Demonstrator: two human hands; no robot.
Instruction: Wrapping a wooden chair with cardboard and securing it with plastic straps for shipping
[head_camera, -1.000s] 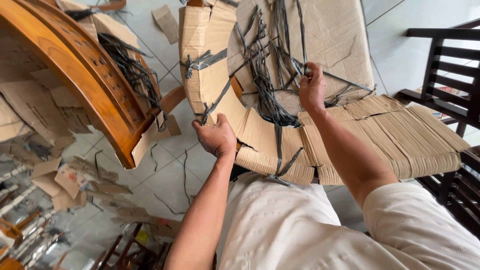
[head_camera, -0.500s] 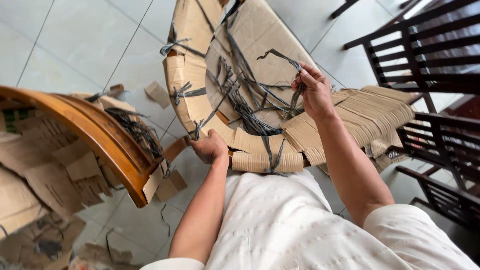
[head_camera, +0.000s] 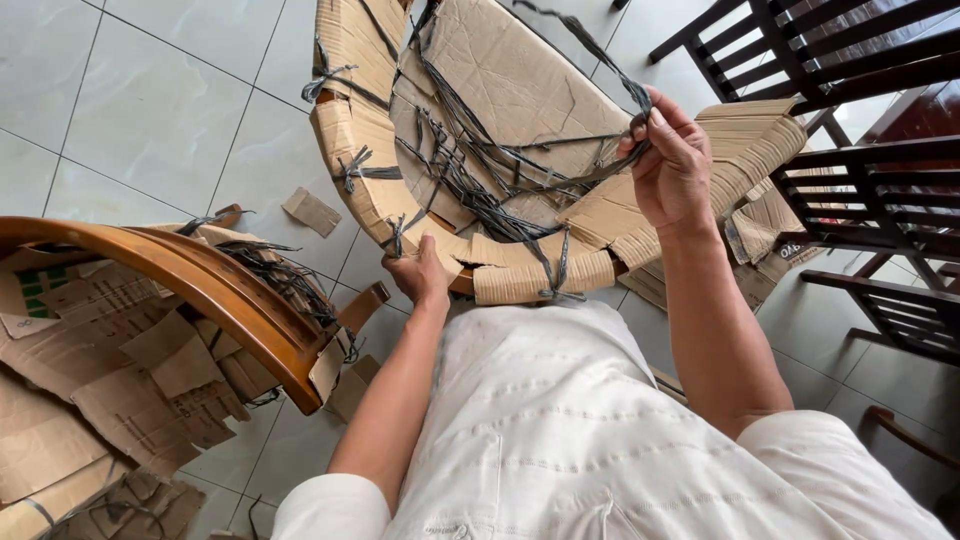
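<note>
Between both hands: cardboard-wrapped chair frame (head_camera: 480, 130) | left hand (head_camera: 420, 278) clamps its near edge | right hand (head_camera: 672, 165) pinches grey strapping (head_camera: 560, 170) taut

Cardboard wrap (head_camera: 520, 85) on curved piece: tan/light brown, creased, w/ ribbed corrugated strips at rim. Plastic straps (head_camera: 480, 190): dark grey, frayed, criss-crossing over the tan. Right hand (head_camera: 672, 165) grips grey strap bundle; left hand (head_camera: 420, 275) on tan rim. Curved wood frame (head_camera: 190, 290) at left: glossy orange-brown, visible grain, w/ dark grey strap bits on it. Cardboard scraps (head_camera: 110, 380): plain brown, one w/ small green print. Floor tiles (head_camera: 150, 110): pale grey-white, faint marbling, thin darker grout lines. Chairs (head_camera: 870, 190) at right: dark brown slatted wood. Shirt (head_camera: 560, 440): white, faint woven stripe texture. Small loose cardboard bit (head_camera: 310, 211) on tile: tan.
</note>
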